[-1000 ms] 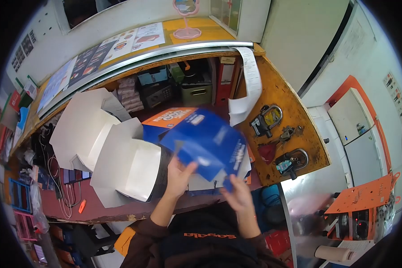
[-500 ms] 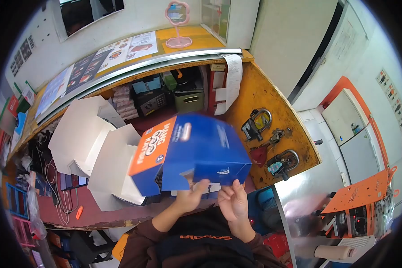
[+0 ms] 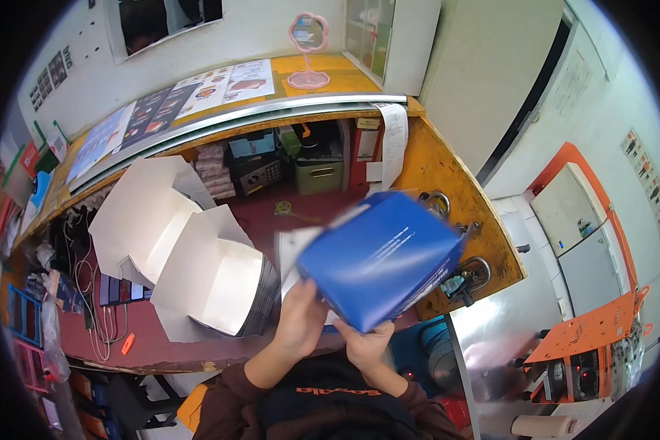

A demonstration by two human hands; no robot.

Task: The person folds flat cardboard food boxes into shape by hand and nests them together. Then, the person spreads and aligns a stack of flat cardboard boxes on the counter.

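Observation:
A blue cardboard box (image 3: 381, 253) with small white print is tilted above the desk, somewhat blurred by motion. My left hand (image 3: 301, 319) grips its lower left edge, with the fingers partly behind it. At the bottom corner, my right hand (image 3: 367, 345) holds the box with the thumb in front; its other fingers are mostly hidden. To the left stand two opened boxes with white insides, a rear box (image 3: 143, 220) and a front box (image 3: 224, 271), flaps spread. A white piece (image 3: 290, 246) shows beside the blue box; I cannot tell whether it belongs to it.
A maroon desktop (image 3: 161, 352) bears cables, phones (image 3: 117, 290) and an orange cutter (image 3: 128, 343). Under the counter shelf sit a small safe (image 3: 262, 177) and a green bin (image 3: 319, 176). Padlocks (image 3: 477, 273) hang at the right wooden panel. A metal surface (image 3: 491, 352) lies farther right.
The blue box has turned and shifted right, so its orange printed side no longer shows. My left hand has risen along its edge, and my right hand has moved slightly down and left.

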